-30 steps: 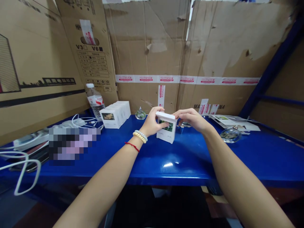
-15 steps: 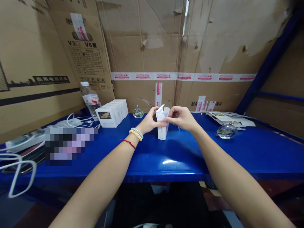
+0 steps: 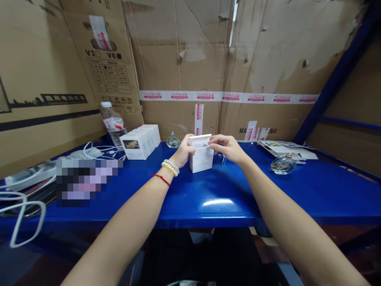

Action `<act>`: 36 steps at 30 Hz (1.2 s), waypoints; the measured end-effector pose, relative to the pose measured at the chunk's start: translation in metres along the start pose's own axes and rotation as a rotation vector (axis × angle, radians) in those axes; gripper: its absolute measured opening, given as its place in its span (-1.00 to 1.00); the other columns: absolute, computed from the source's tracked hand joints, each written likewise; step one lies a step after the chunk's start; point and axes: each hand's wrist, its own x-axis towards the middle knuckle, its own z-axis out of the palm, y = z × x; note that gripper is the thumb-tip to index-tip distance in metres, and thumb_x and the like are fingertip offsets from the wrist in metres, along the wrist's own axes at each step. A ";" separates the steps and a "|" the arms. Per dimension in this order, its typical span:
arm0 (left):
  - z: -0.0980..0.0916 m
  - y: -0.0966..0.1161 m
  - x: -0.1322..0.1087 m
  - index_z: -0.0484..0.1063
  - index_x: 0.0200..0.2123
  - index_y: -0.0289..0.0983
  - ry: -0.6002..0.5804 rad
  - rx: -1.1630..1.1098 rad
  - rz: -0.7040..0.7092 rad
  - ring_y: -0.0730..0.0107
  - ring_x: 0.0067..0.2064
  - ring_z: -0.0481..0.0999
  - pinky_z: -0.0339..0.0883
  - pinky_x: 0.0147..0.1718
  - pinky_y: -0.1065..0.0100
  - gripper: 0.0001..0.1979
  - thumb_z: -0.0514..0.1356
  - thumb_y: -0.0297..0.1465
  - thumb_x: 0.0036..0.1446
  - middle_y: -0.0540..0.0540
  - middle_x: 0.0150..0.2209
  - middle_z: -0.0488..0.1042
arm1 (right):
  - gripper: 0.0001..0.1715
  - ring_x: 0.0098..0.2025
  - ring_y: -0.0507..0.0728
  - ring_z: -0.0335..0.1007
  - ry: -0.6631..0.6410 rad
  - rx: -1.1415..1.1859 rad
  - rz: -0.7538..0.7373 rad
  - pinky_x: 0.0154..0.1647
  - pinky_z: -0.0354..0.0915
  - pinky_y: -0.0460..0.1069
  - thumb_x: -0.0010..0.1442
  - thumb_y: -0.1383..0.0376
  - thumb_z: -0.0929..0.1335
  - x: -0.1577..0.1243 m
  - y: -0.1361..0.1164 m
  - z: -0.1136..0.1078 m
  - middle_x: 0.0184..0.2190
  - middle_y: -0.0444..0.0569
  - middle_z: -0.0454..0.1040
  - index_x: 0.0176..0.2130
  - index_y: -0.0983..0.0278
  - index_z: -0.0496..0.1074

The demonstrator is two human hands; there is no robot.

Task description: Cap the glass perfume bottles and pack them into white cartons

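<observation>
A small white cardboard box (image 3: 201,159) stands on the blue table in front of me, its broad printed side facing me and its top flap raised. My left hand (image 3: 185,151) is closed around the box's left side, thumb near the upper edge. At the upper right corner, my right hand (image 3: 226,146) has its fingers bent and pressed together on the box's edge by the side flap. What lies inside the box is hidden. Behind my left hand sits a small glass perfume bottle (image 3: 173,140). A second, rounder glass bottle (image 3: 282,164) is to the right of my right arm.
A row of white boxes (image 3: 139,143) stands at the left beside a water bottle (image 3: 112,124). White cables (image 3: 25,202) and a power strip (image 3: 28,176) occupy the far left. Flat printed card sheets (image 3: 288,150) lie back right. Cardboard (image 3: 178,71) walls the rear.
The white box has been turned so its broad side faces me instead of its narrow side. My left hand has shifted slightly left, and the right fingers now touch the upper right corner.
</observation>
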 end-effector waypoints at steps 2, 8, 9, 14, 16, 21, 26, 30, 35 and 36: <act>0.000 0.000 0.002 0.14 -0.30 -0.20 0.048 -0.013 -0.001 0.53 -0.50 0.23 0.05 -0.52 0.47 -0.50 0.07 -0.52 -0.48 0.14 -0.52 0.24 | -0.62 -0.31 0.04 0.37 -0.020 0.019 0.030 -0.36 0.38 -0.04 -0.14 0.06 0.49 0.000 0.000 0.001 -0.30 -0.02 0.49 -0.41 0.28 0.49; 0.002 -0.001 0.006 0.00 -0.31 -0.16 0.135 -0.013 0.128 0.50 -0.37 0.40 0.23 -0.37 0.45 -0.48 0.18 -0.52 -0.38 0.12 -0.40 0.37 | -0.59 -0.44 -0.02 0.27 0.027 -0.110 -0.014 -0.42 0.27 -0.06 -0.13 0.07 0.51 0.002 0.001 -0.002 -0.49 -0.11 0.40 -0.36 0.30 0.47; 0.002 -0.001 0.007 0.03 -0.32 -0.17 0.125 0.016 0.158 0.51 -0.35 0.41 0.25 -0.35 0.44 -0.50 0.20 -0.51 -0.37 0.11 -0.38 0.39 | -0.58 -0.46 -0.02 0.25 0.040 -0.118 -0.015 -0.43 0.26 -0.07 -0.13 0.07 0.50 0.002 0.001 -0.003 -0.51 -0.13 0.39 -0.33 0.30 0.47; -0.001 -0.004 0.006 0.28 -0.36 -0.26 0.056 0.187 0.198 0.50 -0.31 0.43 0.29 -0.30 0.43 -0.67 0.25 -0.48 -0.30 0.04 -0.35 0.41 | -0.62 -0.47 -0.03 0.24 0.100 -0.175 -0.041 -0.44 0.23 -0.07 -0.11 0.09 0.48 0.002 0.001 -0.005 -0.51 -0.11 0.40 -0.36 0.32 0.48; -0.002 -0.005 0.006 0.34 -0.39 -0.28 0.040 0.213 0.169 0.46 -0.32 0.44 0.31 -0.32 0.42 -0.72 0.27 -0.47 -0.29 0.02 -0.36 0.44 | -0.65 -0.45 -0.02 0.27 0.114 -0.202 -0.067 -0.43 0.24 -0.07 -0.11 0.10 0.47 0.001 -0.001 -0.006 -0.47 -0.07 0.44 -0.42 0.33 0.49; -0.005 -0.005 0.005 0.43 -0.47 -0.30 0.041 0.221 0.186 0.44 -0.36 0.41 0.28 -0.35 0.40 -0.80 0.30 -0.34 -0.23 0.00 -0.45 0.46 | -0.53 -0.47 0.00 0.30 0.137 -0.129 -0.034 -0.46 0.27 -0.07 -0.05 -0.05 0.41 0.001 -0.003 -0.004 -0.49 -0.04 0.47 -0.50 0.33 0.51; -0.003 -0.003 0.006 0.43 -0.59 -0.33 0.077 0.080 0.096 0.44 -0.43 0.41 0.29 -0.37 0.37 -0.60 0.27 -0.07 -0.11 -0.04 -0.52 0.44 | -0.46 -0.53 -0.01 0.25 0.234 -0.139 -0.042 -0.43 0.23 -0.06 0.00 -0.10 0.39 0.001 0.000 -0.005 -0.59 -0.05 0.44 -0.56 0.33 0.51; 0.000 0.000 0.006 0.39 -0.63 -0.33 0.147 0.070 0.042 0.43 -0.46 0.43 0.31 -0.39 0.33 -0.47 0.28 0.08 -0.16 -0.07 -0.55 0.44 | -0.52 -0.49 -0.02 0.28 0.232 -0.091 -0.117 -0.44 0.16 -0.08 -0.04 0.04 0.44 0.000 -0.001 -0.003 -0.52 -0.02 0.50 -0.70 0.32 0.32; 0.001 0.003 0.004 0.24 -0.60 -0.28 0.165 -0.005 0.029 0.50 -0.51 0.38 0.33 -0.44 0.38 -0.53 0.40 -0.10 -0.27 0.05 -0.60 0.35 | -0.51 -0.44 -0.02 0.32 0.231 -0.020 -0.138 -0.43 0.17 -0.09 -0.15 0.20 0.46 0.000 -0.001 -0.001 -0.46 -0.01 0.52 -0.69 0.27 0.07; 0.001 0.003 0.004 0.21 -0.57 -0.26 0.165 -0.019 0.037 0.50 -0.51 0.38 0.33 -0.45 0.39 -0.54 0.42 -0.15 -0.28 0.07 -0.59 0.35 | -0.55 -0.44 -0.01 0.33 0.231 0.005 -0.134 -0.42 0.18 -0.09 -0.17 0.23 0.46 0.001 -0.001 -0.001 -0.45 -0.02 0.52 -0.64 0.27 0.09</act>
